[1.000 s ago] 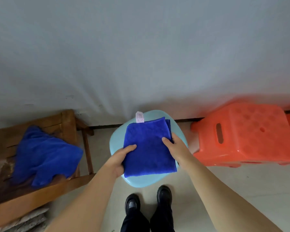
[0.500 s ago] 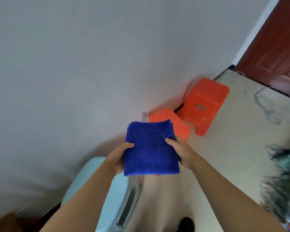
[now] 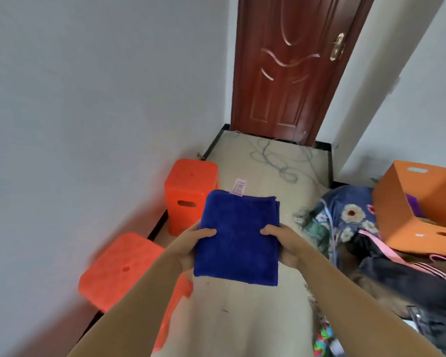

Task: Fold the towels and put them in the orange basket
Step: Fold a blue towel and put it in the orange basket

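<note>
Since a second ago the folded blue towel (image 3: 238,237) has left the pale blue stool and now rides in the air above the floor, pinched at its edges by the left hand (image 3: 188,244) and right hand (image 3: 285,243), so the carrying step appears under way and next calls for swinging right to the orange basket (image 3: 407,212).

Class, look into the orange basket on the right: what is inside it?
Inside the orange basket only a purple item shows against the near wall. That wall covers the bottom, so anything else inside cannot be seen.

You hold a folded blue towel (image 3: 238,238) flat between your left hand (image 3: 191,247) and right hand (image 3: 285,244), thumbs on top. The orange basket (image 3: 407,222) sits well to your right on a clothes pile (image 3: 350,228); two orange stools (image 3: 188,191) line the left wall.
</note>
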Demonstrator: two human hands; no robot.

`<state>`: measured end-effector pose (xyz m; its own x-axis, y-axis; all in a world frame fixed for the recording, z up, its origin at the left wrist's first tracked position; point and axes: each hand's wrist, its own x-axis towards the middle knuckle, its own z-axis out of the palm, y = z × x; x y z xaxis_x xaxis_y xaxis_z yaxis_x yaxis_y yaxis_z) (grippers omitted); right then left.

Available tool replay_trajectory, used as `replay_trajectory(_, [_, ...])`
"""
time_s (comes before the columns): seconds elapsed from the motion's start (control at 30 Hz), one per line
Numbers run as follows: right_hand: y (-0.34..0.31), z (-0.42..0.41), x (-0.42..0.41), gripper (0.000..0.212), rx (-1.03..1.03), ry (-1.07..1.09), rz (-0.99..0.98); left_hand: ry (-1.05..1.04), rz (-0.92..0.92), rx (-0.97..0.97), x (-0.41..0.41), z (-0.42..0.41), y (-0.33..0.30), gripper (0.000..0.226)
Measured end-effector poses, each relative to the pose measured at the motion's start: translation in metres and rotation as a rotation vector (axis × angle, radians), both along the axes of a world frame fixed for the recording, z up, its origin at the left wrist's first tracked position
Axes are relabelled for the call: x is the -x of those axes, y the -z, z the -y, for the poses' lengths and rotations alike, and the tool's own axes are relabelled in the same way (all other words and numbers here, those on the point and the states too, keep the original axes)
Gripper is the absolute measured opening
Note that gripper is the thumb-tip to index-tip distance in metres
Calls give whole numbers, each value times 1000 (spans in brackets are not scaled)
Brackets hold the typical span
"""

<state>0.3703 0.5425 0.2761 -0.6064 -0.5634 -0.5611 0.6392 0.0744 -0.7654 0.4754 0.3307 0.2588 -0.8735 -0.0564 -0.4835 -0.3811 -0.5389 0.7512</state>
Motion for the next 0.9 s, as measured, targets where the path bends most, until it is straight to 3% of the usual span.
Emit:
replay_trajectory(0.23, [17, -68, 100, 35, 1, 258, 44, 221, -15, 26, 146, -55, 5, 57])
replay_trajectory(0.5, [27, -98, 245, 36, 49, 513, 4, 480, -36, 93, 346, -74, 6, 41])
replay_trajectory(0.63, [20, -107, 312, 27, 87, 667, -3, 645, -45, 154, 452, -89, -11, 42])
replay_trajectory(0.9, [29, -191, 401, 35, 101, 969, -46, 909, -29, 218, 603, -196, -19, 35])
